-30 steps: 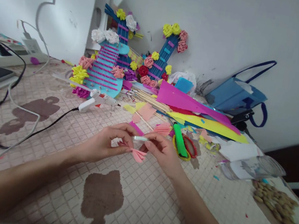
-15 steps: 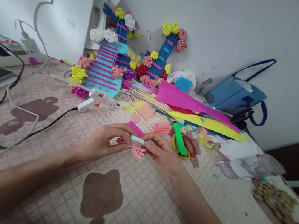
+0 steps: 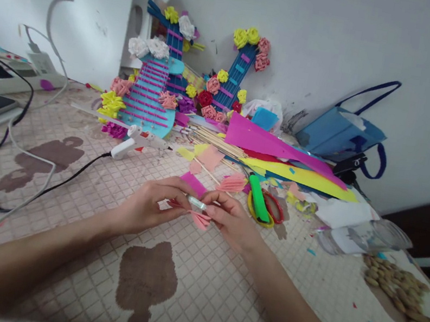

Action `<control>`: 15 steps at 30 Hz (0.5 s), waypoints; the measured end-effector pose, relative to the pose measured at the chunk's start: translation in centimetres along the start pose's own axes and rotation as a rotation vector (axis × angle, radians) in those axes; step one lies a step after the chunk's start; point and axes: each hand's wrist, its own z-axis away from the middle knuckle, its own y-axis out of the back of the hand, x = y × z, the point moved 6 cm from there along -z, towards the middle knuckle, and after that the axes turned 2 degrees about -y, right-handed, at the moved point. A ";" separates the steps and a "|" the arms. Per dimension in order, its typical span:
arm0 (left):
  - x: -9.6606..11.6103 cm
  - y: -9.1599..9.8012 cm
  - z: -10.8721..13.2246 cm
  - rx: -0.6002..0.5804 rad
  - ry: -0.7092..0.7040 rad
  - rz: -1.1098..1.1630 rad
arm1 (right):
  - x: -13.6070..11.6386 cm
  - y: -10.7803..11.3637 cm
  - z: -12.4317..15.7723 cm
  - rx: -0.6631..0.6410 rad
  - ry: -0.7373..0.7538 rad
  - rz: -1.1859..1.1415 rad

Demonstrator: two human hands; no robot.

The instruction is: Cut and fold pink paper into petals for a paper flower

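Fingers of my left hand [image 3: 152, 201] are pinched together on folded pink paper [image 3: 200, 220] with petal-like ends that fan out below them. My right hand [image 3: 234, 220] is closed at the other side, fingertips meeting the end of a short pale, shiny tube [image 3: 196, 202] that spans the gap between both hands; its exact kind is unclear. Just behind the hands lie a magenta paper piece [image 3: 193, 184] and a stack of pink paper petals [image 3: 233, 182]. Scissors [image 3: 280, 209] and a green-handled cutter [image 3: 258, 198] are to the right.
A white glue gun [image 3: 136, 141] with a black cord lies left. Decorated paper guitars [image 3: 152, 90] stand at the wall, beside wooden sticks [image 3: 214, 141] and coloured sheets [image 3: 282, 150]. At right are a clear plastic cup [image 3: 375, 237], peanuts [image 3: 395, 287] and a blue bag [image 3: 339, 132].
The pink paper and the pale tube have shifted slightly and tilted between my fingers. Both hands stay in nearly the same place, and the tabletop things are unchanged.
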 end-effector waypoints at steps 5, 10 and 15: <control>0.0 -0.3 0.2 -0.013 -0.025 -0.038 | 0.4 -0.3 0.1 0.012 -0.019 0.015; -0.1 -0.3 0.1 -0.014 -0.047 -0.039 | 0.4 -0.7 0.2 -0.056 -0.007 -0.024; -0.4 0.1 0.0 0.010 -0.013 -0.002 | 0.2 -0.6 0.3 -0.150 -0.020 -0.043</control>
